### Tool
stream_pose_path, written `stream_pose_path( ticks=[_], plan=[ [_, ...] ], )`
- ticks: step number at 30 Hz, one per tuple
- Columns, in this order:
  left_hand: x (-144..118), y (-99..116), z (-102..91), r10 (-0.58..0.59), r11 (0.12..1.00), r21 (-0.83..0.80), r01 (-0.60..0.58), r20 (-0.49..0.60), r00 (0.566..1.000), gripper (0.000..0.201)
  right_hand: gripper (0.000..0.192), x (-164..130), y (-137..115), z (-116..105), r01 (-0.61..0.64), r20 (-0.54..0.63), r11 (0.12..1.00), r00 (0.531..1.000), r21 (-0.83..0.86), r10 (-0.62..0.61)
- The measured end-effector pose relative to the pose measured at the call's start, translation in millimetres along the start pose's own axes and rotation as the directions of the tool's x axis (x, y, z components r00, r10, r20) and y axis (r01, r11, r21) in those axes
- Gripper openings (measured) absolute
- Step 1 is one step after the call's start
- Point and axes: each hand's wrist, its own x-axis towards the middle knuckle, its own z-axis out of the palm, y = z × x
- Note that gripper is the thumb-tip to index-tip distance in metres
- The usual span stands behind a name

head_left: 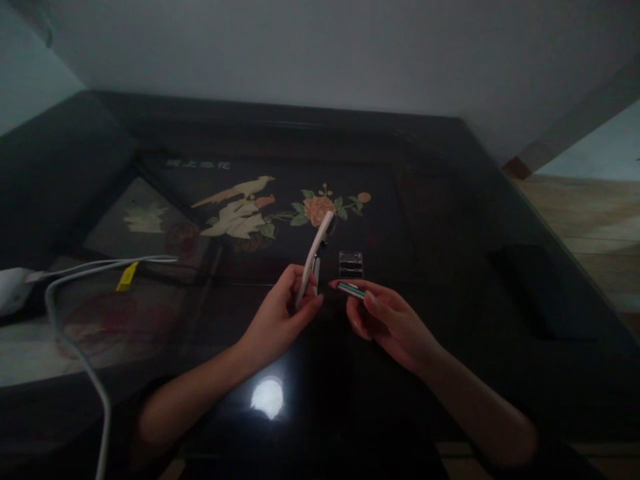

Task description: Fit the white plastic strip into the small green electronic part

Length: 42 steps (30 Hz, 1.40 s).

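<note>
Left hand (280, 313) grips slim white curved razor handle (313, 257), tilted up over the table centre; right hand (387, 320) pinches small green-white blade cartridge (351, 289) at fingertips, just beside the handle. Clear ribbed plastic cartridge tray (351, 264) behind. Glossy black lacquer table (450, 220), bird-and-flower inlay (280, 207), writing unreadable. White cable (75, 313), yellow tag (127, 276) left

Head-worn view, forward and down, close over a dark table (450, 220).
</note>
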Motion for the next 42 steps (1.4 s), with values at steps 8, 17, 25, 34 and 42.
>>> stream_pose_path(
  ticks=[8,17,25,34,42],
  plan=[
    [-4,0,-2.0,0.043,0.994,0.102,-0.049,0.059,0.997,0.021,0.033,-2,14,4,-0.120,0.129,0.985,0.986,0.125,0.104],
    [-6,0,-1.2,0.043,0.995,0.088,-0.044,0.014,0.999,0.013,0.036,-2,15,6,-0.135,0.154,0.986,0.981,0.102,0.118],
    [-7,3,-2.5,0.108,0.985,0.143,-0.095,-0.082,0.991,0.013,0.034,-2,13,5,-0.106,0.050,0.994,0.993,0.026,0.105],
    [-9,5,-1.5,0.123,0.984,0.137,-0.112,-0.079,0.989,0.012,0.034,0,12,7,-0.150,-0.065,0.988,0.986,0.031,0.151],
    [-10,2,3.3,0.076,0.993,0.091,-0.075,-0.015,0.997,0.014,0.033,0,15,8,-0.175,-0.045,0.983,0.983,0.063,0.178]
  ],
)
